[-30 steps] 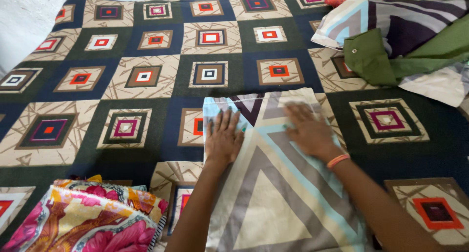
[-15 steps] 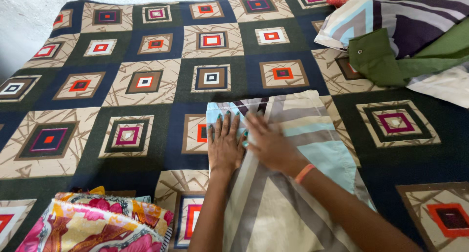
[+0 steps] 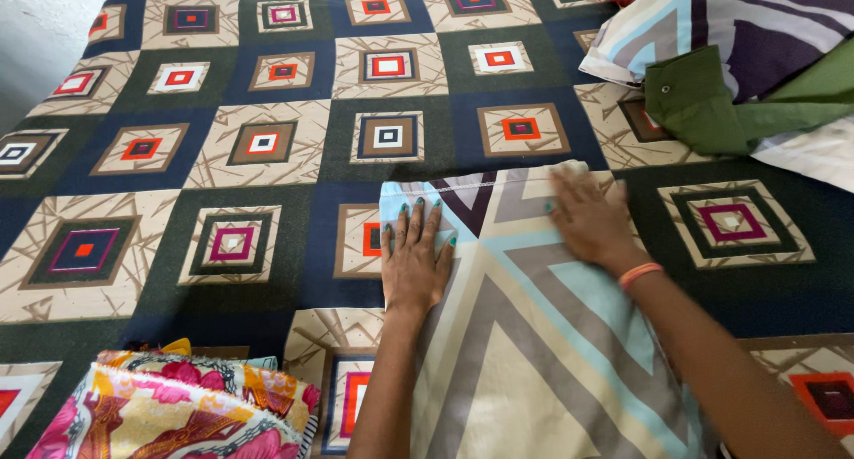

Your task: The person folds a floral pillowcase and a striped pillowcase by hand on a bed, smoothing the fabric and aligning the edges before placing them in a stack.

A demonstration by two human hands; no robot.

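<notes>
A folded cloth point(image 3: 525, 352) with grey, beige and light-blue chevrons lies flat on a patterned bedspread point(image 3: 267, 148). My left hand point(image 3: 414, 259) rests flat, fingers spread, on the cloth's far left corner. My right hand point(image 3: 587, 219), with an orange band at the wrist, presses flat near the cloth's far right corner. Neither hand grips anything.
A heap of laundry point(image 3: 738, 59) sits at the far right: a chevron-printed piece, a green garment and a white piece. A folded floral cloth in pink and yellow point(image 3: 169, 406) lies at the near left. A pale wall borders the bed's far edge.
My right hand swept from beside the left hand out to the right across the cloth's far edge, flattening it. The left hand stayed in place.
</notes>
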